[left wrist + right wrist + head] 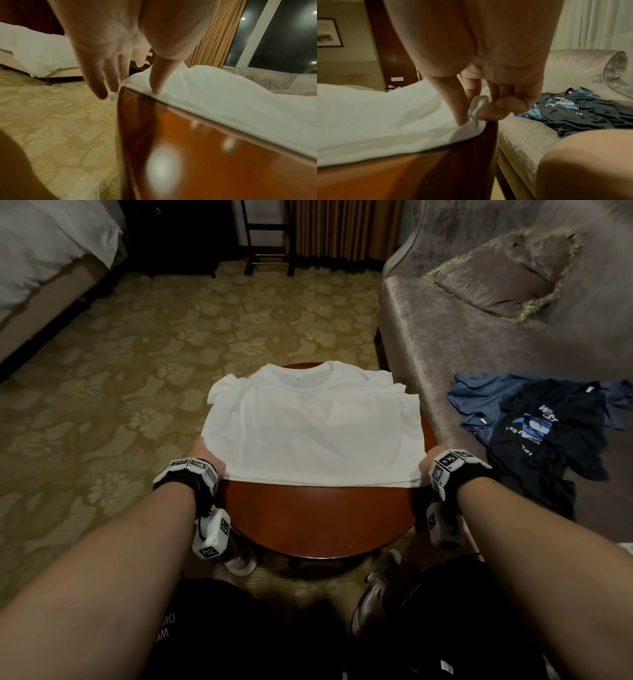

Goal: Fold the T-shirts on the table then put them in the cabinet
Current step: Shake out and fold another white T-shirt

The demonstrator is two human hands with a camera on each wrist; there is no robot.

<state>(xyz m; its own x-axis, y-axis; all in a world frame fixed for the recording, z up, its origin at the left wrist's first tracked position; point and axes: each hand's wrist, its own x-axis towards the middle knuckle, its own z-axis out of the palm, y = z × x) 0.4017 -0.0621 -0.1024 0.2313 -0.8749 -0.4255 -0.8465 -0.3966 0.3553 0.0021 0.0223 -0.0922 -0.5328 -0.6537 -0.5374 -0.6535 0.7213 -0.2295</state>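
A white T-shirt [308,422] lies flat on the round bench [318,515]. The right hand [488,102] pinches its near corner; the left hand [120,60] seems to pinch the other, thumb on top. Lift both corners evenly, keeping the hem taut.

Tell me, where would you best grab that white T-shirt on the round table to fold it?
By the two bottom hem corners, from the near side. The white T-shirt lies flat on the table, collar away, hem toward the person. The left hand and right hand pinch those corners already, ready to lift the hem toward the collar.
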